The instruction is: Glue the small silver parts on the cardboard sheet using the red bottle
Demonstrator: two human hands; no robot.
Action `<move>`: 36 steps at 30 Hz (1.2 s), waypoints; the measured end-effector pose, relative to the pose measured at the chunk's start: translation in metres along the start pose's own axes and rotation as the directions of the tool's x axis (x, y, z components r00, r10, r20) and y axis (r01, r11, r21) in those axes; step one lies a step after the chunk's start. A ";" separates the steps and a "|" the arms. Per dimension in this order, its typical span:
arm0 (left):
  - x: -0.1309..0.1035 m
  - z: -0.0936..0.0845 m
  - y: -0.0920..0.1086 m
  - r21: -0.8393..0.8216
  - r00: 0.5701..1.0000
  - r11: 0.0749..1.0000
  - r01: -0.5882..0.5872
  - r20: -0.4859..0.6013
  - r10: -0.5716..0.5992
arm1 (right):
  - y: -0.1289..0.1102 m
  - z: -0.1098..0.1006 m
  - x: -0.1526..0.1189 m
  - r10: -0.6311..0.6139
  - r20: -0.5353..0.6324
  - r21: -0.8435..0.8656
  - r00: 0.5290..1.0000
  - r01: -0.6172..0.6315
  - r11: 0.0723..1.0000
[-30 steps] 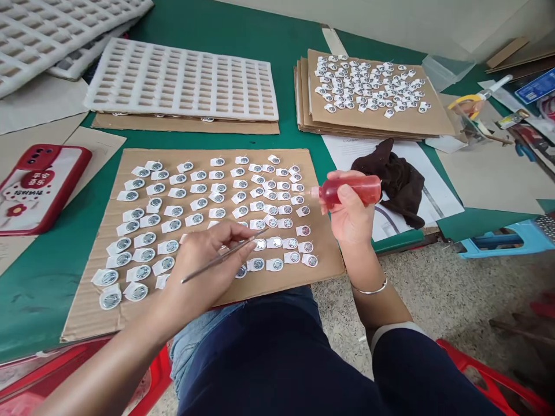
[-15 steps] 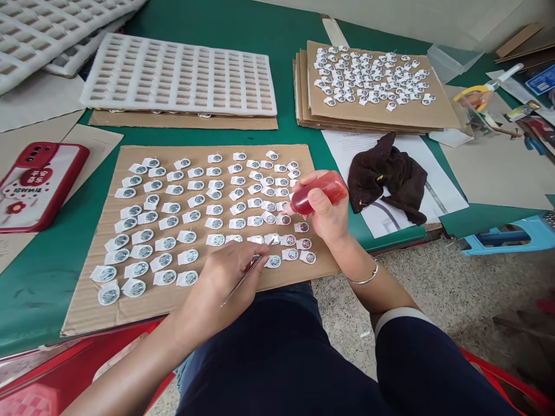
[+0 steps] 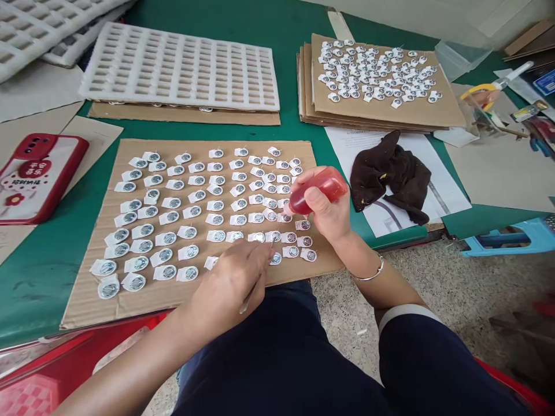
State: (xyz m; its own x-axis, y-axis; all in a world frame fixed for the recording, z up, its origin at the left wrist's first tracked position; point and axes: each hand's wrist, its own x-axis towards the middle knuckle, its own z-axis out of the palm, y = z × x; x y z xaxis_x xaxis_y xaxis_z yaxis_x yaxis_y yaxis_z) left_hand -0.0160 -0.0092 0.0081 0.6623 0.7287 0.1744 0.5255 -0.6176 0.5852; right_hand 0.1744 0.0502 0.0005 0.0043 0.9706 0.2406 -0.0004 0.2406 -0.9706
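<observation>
My right hand (image 3: 327,208) is wrapped round a red squeeze bottle (image 3: 327,188), its tip pointing left over the right-hand columns of small pieces. My left hand (image 3: 238,274) grips a thin metal tool (image 3: 248,301), whose pointed end reaches a round piece (image 3: 273,237) in a lower row. Many white tabs with round silver-and-dark designs lie in rows on a brown cardboard sheet (image 3: 87,306). Some of the pieces at the lower middle are hidden under my left hand.
Behind the sheet lies a white foam grid tray (image 3: 182,66). Stacked cardboard (image 3: 338,107) holding more pieces is at the back right, with a dark cloth (image 3: 384,173) before it. A red-cased phone (image 3: 41,179) lies left; yellow-handled scissors (image 3: 481,92) lie far right.
My left hand has rolled slightly and shifted a little right with the tool, which now stands steeper. The camera view has moved slightly. My right hand keeps its hold on the bottle.
</observation>
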 end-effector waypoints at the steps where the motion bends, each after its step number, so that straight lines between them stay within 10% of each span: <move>1: 0.001 -0.001 0.002 0.030 1.000 0.999 -0.016 0.022 0.015 | -0.002 0.001 0.000 0.016 0.039 0.005 0.999 -0.016 1.000; 13: -0.002 0.028 0.021 0.541 0.973 0.817 -0.197 0.006 0.231 | 0.004 0.012 -0.005 0.003 0.280 -0.245 0.960 0.068 0.967; 36: -0.001 0.028 0.022 0.600 0.968 0.771 -0.213 0.023 0.250 | 0.006 0.015 -0.005 -0.101 0.261 -0.212 0.960 0.159 0.964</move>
State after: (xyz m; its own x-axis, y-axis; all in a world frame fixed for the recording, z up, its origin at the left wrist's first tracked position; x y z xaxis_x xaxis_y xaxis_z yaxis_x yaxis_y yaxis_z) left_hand 0.0098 -0.0315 -0.0014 0.7845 0.5442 0.2973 0.5845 -0.8091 -0.0613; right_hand 0.1598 0.0469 -0.0062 -0.2572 0.9085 0.3293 0.2121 0.3855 -0.8980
